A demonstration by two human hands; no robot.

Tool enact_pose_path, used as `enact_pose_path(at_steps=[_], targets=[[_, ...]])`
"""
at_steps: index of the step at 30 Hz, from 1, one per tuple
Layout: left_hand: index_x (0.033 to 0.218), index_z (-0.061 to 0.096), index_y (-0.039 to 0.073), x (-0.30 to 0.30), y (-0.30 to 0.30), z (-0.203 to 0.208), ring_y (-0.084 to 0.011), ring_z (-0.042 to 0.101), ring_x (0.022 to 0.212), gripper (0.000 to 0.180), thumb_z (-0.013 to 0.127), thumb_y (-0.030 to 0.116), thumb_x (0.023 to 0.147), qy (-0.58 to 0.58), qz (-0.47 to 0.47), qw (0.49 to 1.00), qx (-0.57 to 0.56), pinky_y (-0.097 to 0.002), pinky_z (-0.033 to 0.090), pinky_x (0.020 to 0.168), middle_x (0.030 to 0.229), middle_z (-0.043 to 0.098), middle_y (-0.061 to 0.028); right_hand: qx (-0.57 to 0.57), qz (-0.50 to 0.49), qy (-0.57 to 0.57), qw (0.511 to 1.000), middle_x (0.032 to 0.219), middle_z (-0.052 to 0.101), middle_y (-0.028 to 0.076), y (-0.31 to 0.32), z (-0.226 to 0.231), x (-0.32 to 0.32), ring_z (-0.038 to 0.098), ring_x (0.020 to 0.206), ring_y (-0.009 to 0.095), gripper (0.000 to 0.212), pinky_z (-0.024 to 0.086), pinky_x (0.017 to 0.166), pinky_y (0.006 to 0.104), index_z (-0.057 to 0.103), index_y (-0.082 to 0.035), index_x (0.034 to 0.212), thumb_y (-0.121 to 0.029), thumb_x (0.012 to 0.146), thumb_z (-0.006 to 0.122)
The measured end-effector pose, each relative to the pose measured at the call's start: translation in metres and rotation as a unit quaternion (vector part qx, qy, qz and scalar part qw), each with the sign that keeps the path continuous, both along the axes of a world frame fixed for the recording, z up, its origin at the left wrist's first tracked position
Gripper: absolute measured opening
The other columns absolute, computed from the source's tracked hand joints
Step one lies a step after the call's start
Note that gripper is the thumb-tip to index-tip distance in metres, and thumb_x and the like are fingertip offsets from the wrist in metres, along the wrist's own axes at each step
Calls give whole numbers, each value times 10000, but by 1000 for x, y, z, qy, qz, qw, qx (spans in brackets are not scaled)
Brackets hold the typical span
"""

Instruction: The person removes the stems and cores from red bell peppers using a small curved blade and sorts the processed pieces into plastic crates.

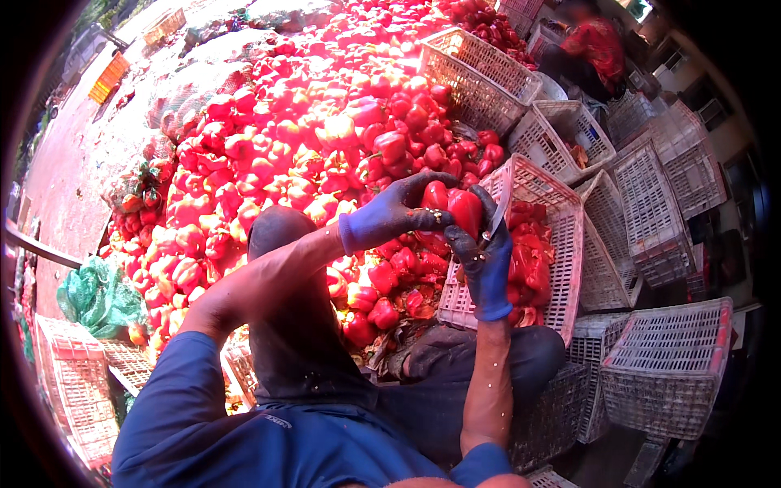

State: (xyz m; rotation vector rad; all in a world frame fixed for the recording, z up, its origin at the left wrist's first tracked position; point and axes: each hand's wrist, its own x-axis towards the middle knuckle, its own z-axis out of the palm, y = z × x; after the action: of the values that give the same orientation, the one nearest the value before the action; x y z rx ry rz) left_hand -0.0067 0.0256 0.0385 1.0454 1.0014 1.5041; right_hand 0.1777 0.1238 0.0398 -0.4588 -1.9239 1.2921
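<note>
Both of my hands wear blue gloves with dark, dirty palms and fingers, and small pale seeds stick to them. A red bell pepper point(464, 211) is gripped from its left side by my left hand point(396, 213), with the fingers curled over its top. Close on the other side, my right hand point(486, 264) is closed on a small knife point(495, 221). Only part of the blade shows, beside the pepper; the handle is hidden in the palm. Right below the hands stands a pale plastic crate point(561, 305) with red pepper pieces point(530, 259) in it.
A large heap of red bell peppers point(285, 154) spreads in front, partly washed out by sunlight. Pale crates point(667, 358) are stacked along the right. Green netting point(102, 299) lies at the left, by another crate point(77, 382). Another person point(592, 53) sits at the far right.
</note>
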Motion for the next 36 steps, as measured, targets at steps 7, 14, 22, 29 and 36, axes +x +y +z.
enact_pose_path(at_steps=[7, 14, 22, 29, 36], targets=[[1433, 525, -17, -1, 3, -6, -126, 655, 1051, 674, 785, 294, 894, 79, 3, 986, -146, -303, 562, 926, 1185, 691, -62, -5, -43, 21, 999, 1247, 688, 119, -1, -24, 2, 663, 1128, 208, 617, 540, 1023, 363, 587, 14, 1365, -114, 832, 869], [1329, 608, -43, -6, 4, -29, -141, 612, 1142, 645, 802, 229, 778, 148, 51, 988, -13, -329, 509, 1019, 1194, 683, -75, -35, -26, 23, 999, 1198, 715, 86, -10, -12, 3, 699, 1068, 208, 507, 574, 943, 355, 638, 2, 1295, 4, 825, 829], [1402, 567, 34, 2, 9, -24, -204, 610, 1261, 605, 791, 303, 909, -164, -86, 982, 47, -361, 526, 1033, 1365, 626, -93, -505, -34, 173, 845, 942, 689, 39, 6, -26, 8, 653, 767, 142, 262, 538, 637, 299, 688, -76, 1180, -162, 934, 709], [1172, 676, 76, 15, 18, -26, -132, 693, 882, 347, 736, 352, 971, -113, -45, 966, -228, -354, 608, 807, 1066, 721, -32, -299, -122, 110, 940, 918, 666, 21, 0, -12, 6, 564, 560, 89, 425, 478, 467, 239, 653, -67, 1278, 35, 882, 766], [1333, 617, 21, 20, 25, -33, -133, 659, 1086, 525, 768, 109, 838, 89, 47, 995, 1, -329, 547, 977, 1181, 709, -50, -373, -152, 129, 906, 781, 624, 5, 13, -20, 17, 534, 529, 77, 374, 425, 463, 231, 666, -52, 1169, 76, 838, 782]])
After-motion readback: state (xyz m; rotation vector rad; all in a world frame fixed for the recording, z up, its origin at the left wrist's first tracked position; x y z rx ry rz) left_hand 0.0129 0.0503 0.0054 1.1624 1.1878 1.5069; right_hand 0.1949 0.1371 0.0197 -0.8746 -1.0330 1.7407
